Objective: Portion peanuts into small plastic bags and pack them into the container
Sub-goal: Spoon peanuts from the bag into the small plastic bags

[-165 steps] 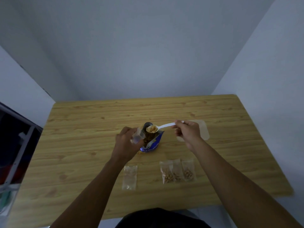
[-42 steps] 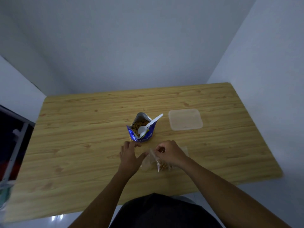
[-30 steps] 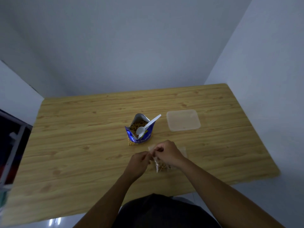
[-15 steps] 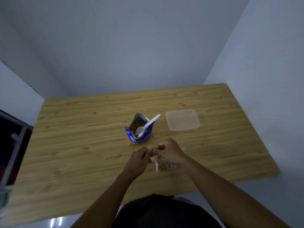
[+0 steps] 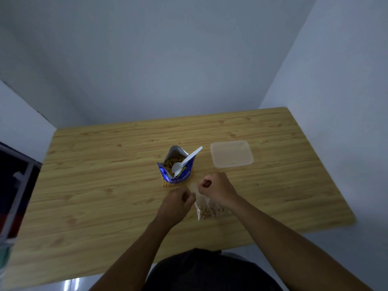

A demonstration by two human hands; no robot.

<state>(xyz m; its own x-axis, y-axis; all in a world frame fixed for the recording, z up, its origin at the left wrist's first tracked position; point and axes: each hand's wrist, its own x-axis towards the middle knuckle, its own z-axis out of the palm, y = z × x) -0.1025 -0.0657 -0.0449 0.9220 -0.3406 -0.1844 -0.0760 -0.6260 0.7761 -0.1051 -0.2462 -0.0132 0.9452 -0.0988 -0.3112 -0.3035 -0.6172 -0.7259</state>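
I see my left hand (image 5: 178,201) and right hand (image 5: 214,189) curled, fingertips pinched on the top edge of a small clear plastic bag (image 5: 202,206) holding peanuts, low over the wooden table (image 5: 105,185). More filled bags lie under my right wrist. Just beyond stands the open blue foil peanut packet (image 5: 175,169) with a white plastic spoon (image 5: 185,162) in it. To its right sits the translucent rectangular plastic container (image 5: 232,154).

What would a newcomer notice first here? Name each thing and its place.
At the table's centre stands the open blue peanut bag with a white spoon propped in it. Just in front, the left hand and right hand pinch a small clear bag. The clear container lies to the right.
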